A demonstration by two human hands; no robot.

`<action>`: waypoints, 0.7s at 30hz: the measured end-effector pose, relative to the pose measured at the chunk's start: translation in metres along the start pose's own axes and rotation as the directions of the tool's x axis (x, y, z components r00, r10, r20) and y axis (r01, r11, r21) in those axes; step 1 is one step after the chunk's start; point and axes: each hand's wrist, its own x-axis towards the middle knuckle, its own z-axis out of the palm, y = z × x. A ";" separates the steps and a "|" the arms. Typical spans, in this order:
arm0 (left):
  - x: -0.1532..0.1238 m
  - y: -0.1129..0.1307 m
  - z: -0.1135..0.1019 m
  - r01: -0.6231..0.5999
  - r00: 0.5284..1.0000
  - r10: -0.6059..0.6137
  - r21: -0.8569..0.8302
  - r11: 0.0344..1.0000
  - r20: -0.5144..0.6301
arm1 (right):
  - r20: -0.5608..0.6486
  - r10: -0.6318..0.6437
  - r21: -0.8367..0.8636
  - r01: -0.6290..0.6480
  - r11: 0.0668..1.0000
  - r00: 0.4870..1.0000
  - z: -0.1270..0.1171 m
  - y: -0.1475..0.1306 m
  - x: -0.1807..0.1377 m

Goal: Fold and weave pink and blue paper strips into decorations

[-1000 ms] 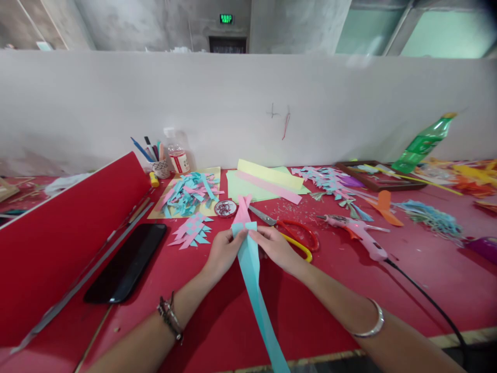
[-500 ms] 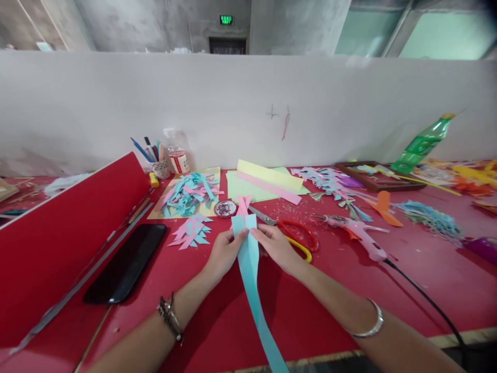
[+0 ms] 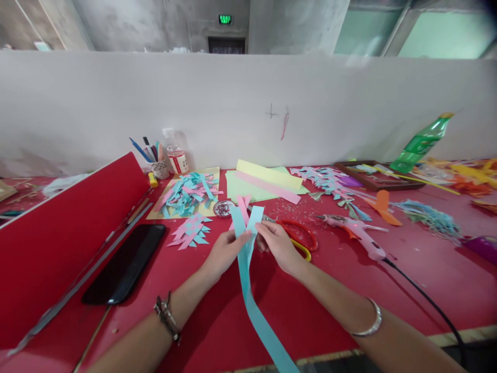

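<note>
Between my two hands is a long light-blue paper strip [image 3: 249,298], whose tail curves down past the table's front edge. Its upper part forms a V of two blue ends, with pink paper strips [image 3: 243,206] crossing behind them. My left hand [image 3: 227,249] pinches the left blue end, thumb on top. My right hand [image 3: 276,243] pinches the right blue end near its top; its lower fingers are partly hidden. Just behind my right hand lie scissors [image 3: 305,235] with red and yellow handles. A woven pink and blue paper piece [image 3: 191,231] rests left of my left hand.
A black phone [image 3: 126,264] and a red upright board [image 3: 70,243] stand left. To the right lies a pink glue gun [image 3: 361,233] with a trailing cord. Behind are cut paper pieces [image 3: 190,191], paper sheets [image 3: 267,181], a pen cup [image 3: 159,169] and a green bottle [image 3: 421,145].
The two blue ends have spread from nearly side by side into a V. My right hand has shifted slightly right, and the strip's tail swings further right.
</note>
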 end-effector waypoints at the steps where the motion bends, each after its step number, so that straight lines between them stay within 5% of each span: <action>1: 0.000 0.000 0.001 0.008 1.000 -0.008 0.022 1.000 0.013 | 0.004 -0.006 -0.010 0.006 1.000 1.000 0.000 0.000 0.000; 7: 0.004 -0.010 0.000 0.010 0.999 -0.005 0.143 0.990 -0.033 | 0.135 0.091 -0.094 -0.079 0.992 0.987 0.000 0.004 -0.001; 14: 0.002 -0.005 -0.001 0.026 0.990 -0.027 -0.015 1.000 -0.137 | 0.069 0.057 -0.064 -0.053 0.997 0.996 0.000 0.003 -0.001; 18: 0.000 -0.002 0.000 0.008 1.000 -0.008 0.009 1.000 0.025 | -0.034 0.008 -0.035 -0.009 0.999 0.999 -0.002 0.000 0.000; 21: 0.001 -0.006 0.001 -0.007 0.999 0.003 0.071 0.997 0.051 | 0.009 0.010 -0.047 -0.010 0.999 1.000 -0.002 0.000 0.000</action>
